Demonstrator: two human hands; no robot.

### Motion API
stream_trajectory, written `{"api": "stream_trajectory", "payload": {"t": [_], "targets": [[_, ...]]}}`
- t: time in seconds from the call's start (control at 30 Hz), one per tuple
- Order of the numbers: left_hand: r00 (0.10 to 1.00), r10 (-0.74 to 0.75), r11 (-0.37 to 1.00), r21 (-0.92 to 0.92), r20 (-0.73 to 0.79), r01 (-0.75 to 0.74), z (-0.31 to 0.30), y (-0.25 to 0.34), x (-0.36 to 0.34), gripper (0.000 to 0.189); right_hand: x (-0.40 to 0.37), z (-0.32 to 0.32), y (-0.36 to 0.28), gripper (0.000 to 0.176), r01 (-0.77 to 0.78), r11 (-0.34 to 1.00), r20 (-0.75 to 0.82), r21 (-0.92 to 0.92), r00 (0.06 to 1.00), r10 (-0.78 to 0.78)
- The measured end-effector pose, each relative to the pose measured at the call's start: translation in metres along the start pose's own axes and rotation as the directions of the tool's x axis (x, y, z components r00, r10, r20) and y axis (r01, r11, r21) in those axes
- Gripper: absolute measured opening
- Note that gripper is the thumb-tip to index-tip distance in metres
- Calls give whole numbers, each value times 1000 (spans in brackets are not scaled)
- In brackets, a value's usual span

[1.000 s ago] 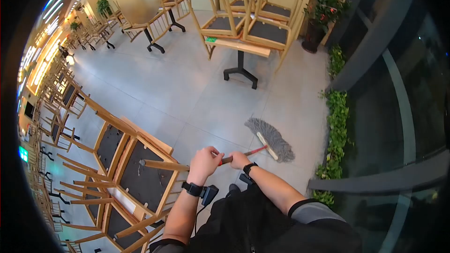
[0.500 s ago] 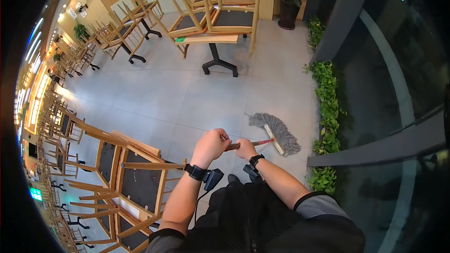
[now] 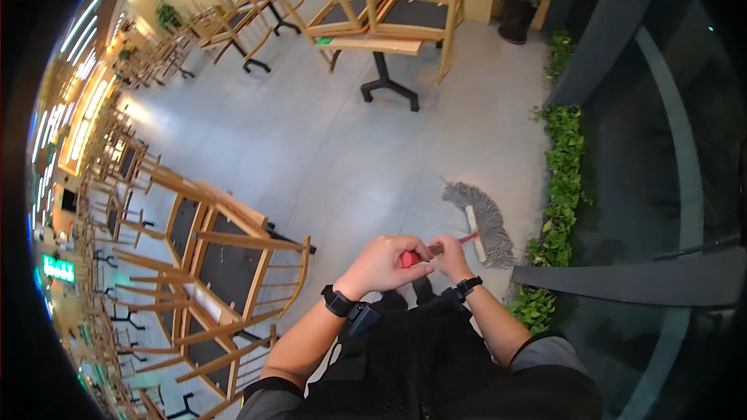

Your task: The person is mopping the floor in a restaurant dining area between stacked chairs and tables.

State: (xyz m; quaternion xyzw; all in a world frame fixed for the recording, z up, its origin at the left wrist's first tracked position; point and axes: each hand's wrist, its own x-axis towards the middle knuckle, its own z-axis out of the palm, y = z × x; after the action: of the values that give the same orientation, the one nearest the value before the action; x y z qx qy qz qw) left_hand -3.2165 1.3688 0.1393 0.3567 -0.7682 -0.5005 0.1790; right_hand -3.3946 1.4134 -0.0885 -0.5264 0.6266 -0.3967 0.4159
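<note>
A mop (image 3: 486, 222) with a grey string head and a pale crossbar lies with its head on the floor, ahead and to the right of my feet. Its reddish handle runs back toward my body. Around the red top end of the handle, my left hand (image 3: 385, 263) is closed, with part of the red grip showing between thumb and fingers. My right hand (image 3: 451, 260) wraps the handle a little lower down, nearer the mop head. Both wrists wear black straps with small devices.
Upturned chairs (image 3: 412, 15) rest on a table ahead; more stacked chairs (image 3: 233, 264) stand close on my left. Along the right runs a strip of green plants (image 3: 564, 171) beside dark glass and a grey frame (image 3: 638, 276). A potted plant (image 3: 517, 12) stands at the back.
The view has shifted, so the chairs and plants sit differently in it. My left hand has turned, now showing the red handle end. The mop head stays near the plant strip.
</note>
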Motion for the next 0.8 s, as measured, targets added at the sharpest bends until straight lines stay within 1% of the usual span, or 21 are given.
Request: {"api": "stream_trajectory", "payload": {"t": [0.03, 0.07, 0.1, 0.13, 0.17, 0.2, 0.23, 0.27, 0.3, 0.33, 0.37, 0.43, 0.47, 0.5, 0.53, 0.57, 0.6, 0.63, 0.7, 0.73, 0.8], "targets": [[996, 63, 974, -215, -65, -76, 5, -7, -6, 14, -4, -4, 6, 24, 65, 984, -48, -168, 996, -74], [999, -23, 966, -258, 24, 28, 1, -9, -12, 12, -7, -8, 11, 30, 125, 933, -85, -337, 983, -162], [999, -35, 965, -259, 9, 36, -2, -10, -16, 12, -10, -8, 23, 30, 135, 933, -66, -333, 984, -166], [1000, 6, 997, -83, 28, -4, -6, -10, -19, 12, -14, -5, 35, 39, -59, 952, -79, -300, 996, 37], [998, 42, 994, 96, 56, -47, -8, -10, -23, 13, -17, -2, 51, 47, -252, 930, -86, -269, 968, 237], [999, 40, 994, 98, 36, -44, -7, -16, -25, 13, -16, -3, 57, 46, -417, 908, 3, -49, 909, 417], [992, 126, 992, -14, 29, -126, -2, -27, -28, 15, -16, -3, 63, 46, -404, 913, 14, -59, 914, 406], [977, 213, 970, -126, 15, -209, 2, -35, -31, 17, -17, -7, 57, 44, -679, 607, 243, 412, 724, 646], [977, 214, 969, -123, -2, -213, 5, -38, -33, 17, -17, -14, 39, 43, -762, 34, 558, 647, 503, 660], [983, 175, 943, -296, 52, -153, 9, -40, -35, 21, -14, -16, 20, 38, -730, -155, 624, 665, 429, 653], [982, 150, 887, -455, 112, -83, 12, -41, -36, 25, -10, -8, 30, 38, -737, -144, 623, 660, 430, 653], [982, 152, 891, -445, 109, -89, 14, -41, -40, 30, -1, 18, 66, 26, -664, -205, 659, 719, 558, 504], [991, 89, 914, -404, 103, -40, 14, -39, -42, 29, 2, 27, 47, 22, -667, -127, 585, 734, 526, 617], [995, 23, 932, -362, 96, 13, 11, -39, -48, 29, 5, 39, 63, 22, -673, -125, 590, 729, 525, 613], [996, 17, 932, -362, 90, 17, 10, -43, -58, 29, 9, 53, 79, 21, -693, -157, 616, 703, 484, 621], [999, 38, 938, -345, 37, -23, 9, -48, -69, 28, 9, 63, 73, 21, -712, -187, 641, 677, 445, 625], [998, 63, 945, -321, -17, -65, 5, -52, -81, 28, 9, 73, 60, 21, -782, -75, 559, 619, 372, 741], [998, 62, 947, -313, -28, -67, 1, -55, -96, 28, 7, 84, 58, 15, -860, -5, 582, 511, 341, 738], [997, 9, 943, -330, -79, -34, -4, -60, -136, 27, -4, 112, 40, 10, -880, 82, 561, 468, 367, 742], [992, 10, 936, -348, -129, -54, -6, -68, -155, 24, -10, 129, 33, 10, -887, 85, 568, 454, 362, 740], [982, -39, 941, -338, -184, -26, -17, -67, -194, 23, -19, 166, 24, 9, -884, 297, 585, 360, 462, 666]]}}
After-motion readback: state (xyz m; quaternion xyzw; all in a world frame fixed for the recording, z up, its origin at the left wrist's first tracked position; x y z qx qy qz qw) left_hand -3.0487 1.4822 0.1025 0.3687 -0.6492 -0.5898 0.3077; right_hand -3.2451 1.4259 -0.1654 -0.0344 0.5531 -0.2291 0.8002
